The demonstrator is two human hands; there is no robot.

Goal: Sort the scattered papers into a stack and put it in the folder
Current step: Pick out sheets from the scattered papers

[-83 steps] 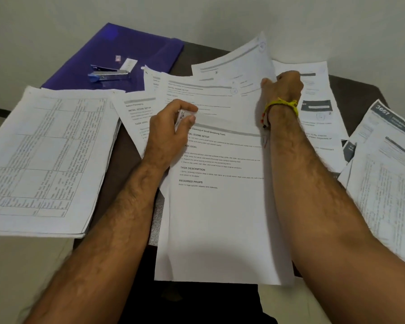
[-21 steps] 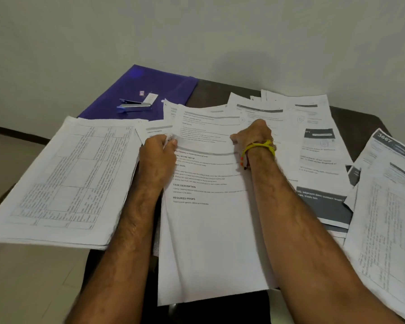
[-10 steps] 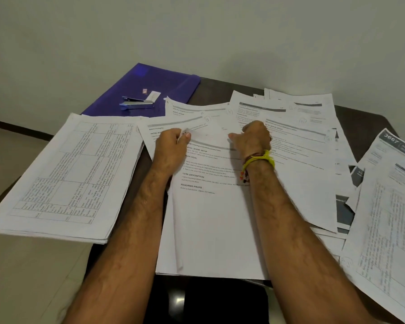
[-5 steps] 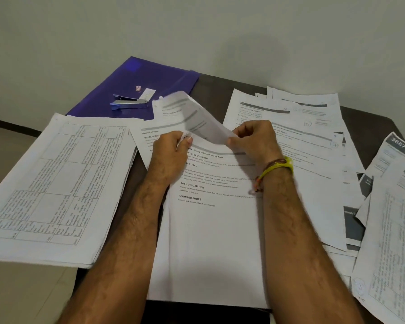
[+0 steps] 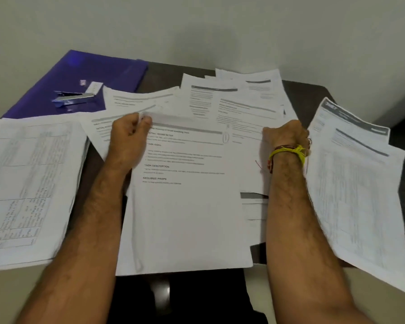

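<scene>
Papers everywhere on a dark bench [image 5: 297, 90]: five groups countable. One middle stack [image 5: 187, 206], printed sheet on top with headed sections, overhanging the near edge. One thick table-printed stack [image 5: 31, 183] along the left edge, hanging past the near left corner. One table-printed stack [image 5: 358, 195] along the right edge, likewise overhanging. One fan of loose sheets [image 5: 239, 101] toward the far right corner, exact number not clear. Two loose sheets [image 5: 136, 101] at least, just beyond the middle stack, partly tucked under it.

One purple folder [image 5: 98, 71] flat at the far left corner, closed so far as can be told, holding none of the visible papers. One silver stapler [image 5: 74, 99] lying on the folder, with one small white box [image 5: 94, 87] touching its far end.

Two hands. Left hand [image 5: 130, 136] curled at the middle stack's top left corner, thumb and fingers pinching the sheet edge. Right hand [image 5: 287, 135] curled in a fist on the papers between the middle stack and the right stack; fingertips hidden, grip not discernible. Yellow thread band [image 5: 288, 152] on the right wrist.

Plain pale wall [image 5: 197, 26] directly behind the bench; pale floor [image 5: 33, 288] below the near edge.
</scene>
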